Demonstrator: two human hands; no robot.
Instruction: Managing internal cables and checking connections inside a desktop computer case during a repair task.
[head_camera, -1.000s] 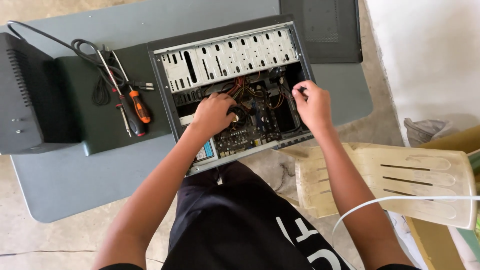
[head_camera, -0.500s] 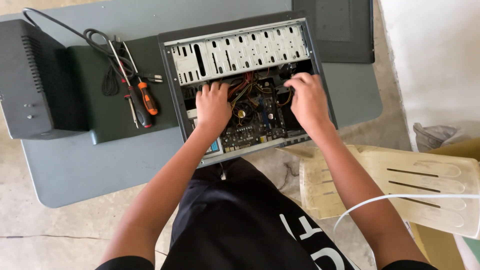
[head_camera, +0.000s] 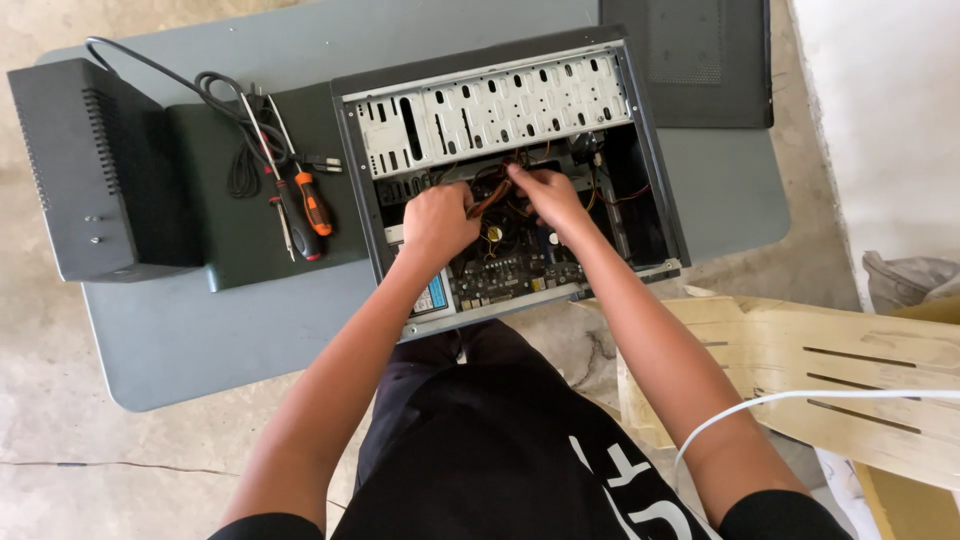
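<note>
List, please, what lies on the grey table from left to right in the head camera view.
Black box with vent slots → coiled black cable → two screwdrivers → left hand → right hand, both hands inside the open computer case → black side panel at the far right.

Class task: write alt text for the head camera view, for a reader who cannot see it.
Seen from above, a person's left hand and right hand work among the wires inside an open computer case on a grey table. Left of the case lie two screwdrivers, a coiled cable and a black box.
</note>
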